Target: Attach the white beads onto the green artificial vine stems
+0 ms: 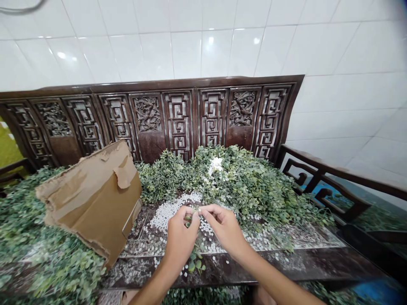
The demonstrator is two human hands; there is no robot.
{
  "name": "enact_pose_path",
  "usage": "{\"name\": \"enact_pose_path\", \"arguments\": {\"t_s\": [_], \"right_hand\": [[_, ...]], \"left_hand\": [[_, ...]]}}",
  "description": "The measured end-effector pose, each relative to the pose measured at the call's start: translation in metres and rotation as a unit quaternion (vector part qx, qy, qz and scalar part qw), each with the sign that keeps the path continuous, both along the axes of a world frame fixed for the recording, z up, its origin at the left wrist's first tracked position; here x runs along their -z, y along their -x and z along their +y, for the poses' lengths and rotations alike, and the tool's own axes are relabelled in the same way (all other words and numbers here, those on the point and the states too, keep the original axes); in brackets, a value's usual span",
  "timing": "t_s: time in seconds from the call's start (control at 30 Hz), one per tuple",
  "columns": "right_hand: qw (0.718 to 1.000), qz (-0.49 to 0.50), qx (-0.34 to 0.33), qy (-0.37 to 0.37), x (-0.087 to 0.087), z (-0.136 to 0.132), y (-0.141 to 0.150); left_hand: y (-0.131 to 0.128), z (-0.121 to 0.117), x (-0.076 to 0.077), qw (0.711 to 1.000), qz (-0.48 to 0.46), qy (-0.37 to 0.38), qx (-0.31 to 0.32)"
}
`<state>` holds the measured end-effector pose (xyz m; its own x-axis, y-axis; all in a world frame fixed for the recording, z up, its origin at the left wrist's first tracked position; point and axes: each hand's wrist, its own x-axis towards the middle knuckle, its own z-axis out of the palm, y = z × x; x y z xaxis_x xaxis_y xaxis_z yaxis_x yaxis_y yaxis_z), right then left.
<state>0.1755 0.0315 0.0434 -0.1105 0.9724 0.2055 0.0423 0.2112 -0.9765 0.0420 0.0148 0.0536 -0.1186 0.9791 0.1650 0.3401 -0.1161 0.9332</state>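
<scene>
My left hand (182, 228) is closed round a green leafy sprig (196, 263), whose lower leaves hang below the fingers over the bench's front edge. My right hand (224, 226) meets it fingertip to fingertip, thumb and forefinger pinched at the sprig's top. A tiny whitish bit shows at that pinch, too small to name surely. Under and behind both hands lies a spread of small white round pieces (165, 214) on the dark wooden seat. Behind them rises a large heap of green artificial-looking foliage (257, 186), with a white clump (216, 166) on top.
A torn piece of brown cardboard (104, 207) stands tilted on the left, with more foliage (63, 262) around it. The bench has a carved wooden back (152, 146) and a right armrest (330, 173). More greenery (203, 296) lies below the seat edge.
</scene>
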Motion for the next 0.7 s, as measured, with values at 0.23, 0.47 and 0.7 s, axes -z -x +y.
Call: {"name": "enact_pose_path", "arguments": {"t_s": [0.23, 0.47, 0.7], "right_hand": [[0.999, 0.035, 0.018, 0.034, 0.000, -0.004, 0.003], [0.995, 0.067, 0.056, 0.057, 0.000, -0.010, 0.010], [0.987, 0.106, 0.095, 0.071, 0.009, -0.013, 0.020]], "left_hand": [[0.002, -0.001, 0.001, 1.000, -0.019, -0.009, 0.001], [-0.001, -0.004, 0.001, 0.999, -0.041, -0.016, -0.015], [-0.008, -0.007, 0.009, 0.998, -0.037, -0.031, -0.050]]}}
